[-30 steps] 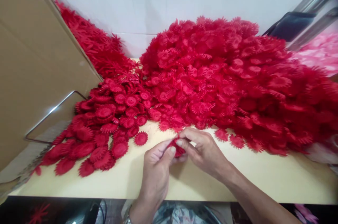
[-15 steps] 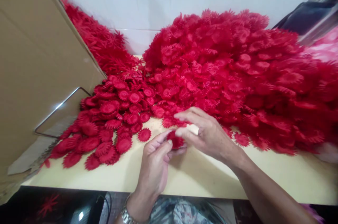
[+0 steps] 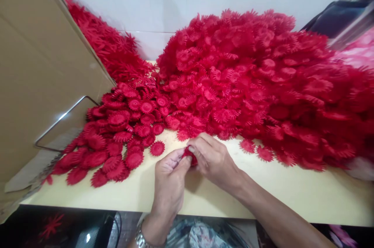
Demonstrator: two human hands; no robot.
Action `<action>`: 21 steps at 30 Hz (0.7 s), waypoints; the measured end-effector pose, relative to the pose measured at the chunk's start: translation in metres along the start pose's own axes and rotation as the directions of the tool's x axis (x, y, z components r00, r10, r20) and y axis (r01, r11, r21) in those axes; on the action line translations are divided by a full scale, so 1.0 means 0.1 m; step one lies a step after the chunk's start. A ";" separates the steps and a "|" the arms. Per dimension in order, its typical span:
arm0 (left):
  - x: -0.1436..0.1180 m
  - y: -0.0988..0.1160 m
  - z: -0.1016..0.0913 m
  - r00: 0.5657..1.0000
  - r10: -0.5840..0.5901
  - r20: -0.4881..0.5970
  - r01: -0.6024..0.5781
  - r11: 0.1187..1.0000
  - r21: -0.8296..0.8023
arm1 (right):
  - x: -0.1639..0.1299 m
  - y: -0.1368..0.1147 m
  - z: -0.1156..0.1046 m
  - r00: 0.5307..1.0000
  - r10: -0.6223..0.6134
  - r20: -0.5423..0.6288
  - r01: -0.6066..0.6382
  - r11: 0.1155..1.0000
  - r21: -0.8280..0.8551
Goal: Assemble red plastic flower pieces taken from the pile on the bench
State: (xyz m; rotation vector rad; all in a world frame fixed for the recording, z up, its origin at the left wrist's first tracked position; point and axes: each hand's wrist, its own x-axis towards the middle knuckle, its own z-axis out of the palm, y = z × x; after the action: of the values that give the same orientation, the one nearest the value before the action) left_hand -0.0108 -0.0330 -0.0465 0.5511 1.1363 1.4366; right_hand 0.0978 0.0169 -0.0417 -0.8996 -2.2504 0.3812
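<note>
Both hands meet above the pale tabletop near its front edge: the left hand and right hand pinch one small red flower piece between their fingertips. A large heap of red flower pieces fills the back, a flatter pile lies toward the left edge beside a cardboard box.

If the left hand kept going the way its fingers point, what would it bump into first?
The left hand points up and right, so it would first meet the small red plastic flower piece it pinches, then probably the right hand.
</note>
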 end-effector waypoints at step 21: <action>-0.06 0.08 0.00 0.996 -0.063 0.069 0.073 0.985 -0.155 | 0.06 0.11 -0.18 0.993 -0.048 0.110 0.027 0.982 0.186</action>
State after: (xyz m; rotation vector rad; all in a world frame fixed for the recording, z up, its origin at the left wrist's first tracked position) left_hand -0.0138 -0.0373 -0.0379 0.4395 0.9723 1.4257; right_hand 0.1125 0.0289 -0.0313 -0.7547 -2.2867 0.6266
